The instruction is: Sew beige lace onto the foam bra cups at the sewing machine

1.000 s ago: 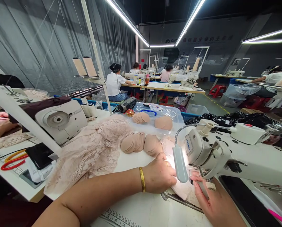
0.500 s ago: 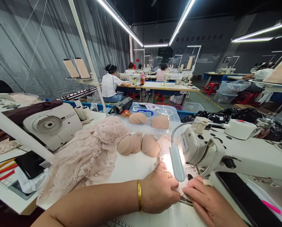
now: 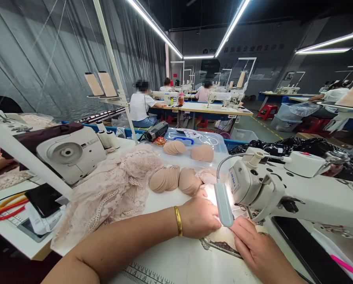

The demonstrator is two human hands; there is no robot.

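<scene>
The left hand [image 3: 198, 217], a gold bangle [image 3: 178, 221] on its wrist, lay knuckles up on a small pale piece of cloth [image 3: 220, 238] at the foot of the sewing machine [image 3: 282, 189]. Its fingers were curled down onto the cloth, but the tips were hidden behind the lit lamp [image 3: 223, 203], so I could not tell whether they pinched it or only pressed. The right hand [image 3: 253, 246] came in from the other side with its fingers stretched flat on the same piece, gripping nothing.

A second before, the right hand had lain lower, with one finger along the cloth's edge. Half a second before, the two hands had met nearer the front of the desk [image 3: 170, 262]. Now they sat further in, close under the machine head, with the cloth pinned to the plate between them. By my reading it was held from both sides at the needle.

Just beyond the left hand lay foam cups [image 3: 170, 178], with a heap of pink lace [image 3: 114, 189] to their left.
</scene>
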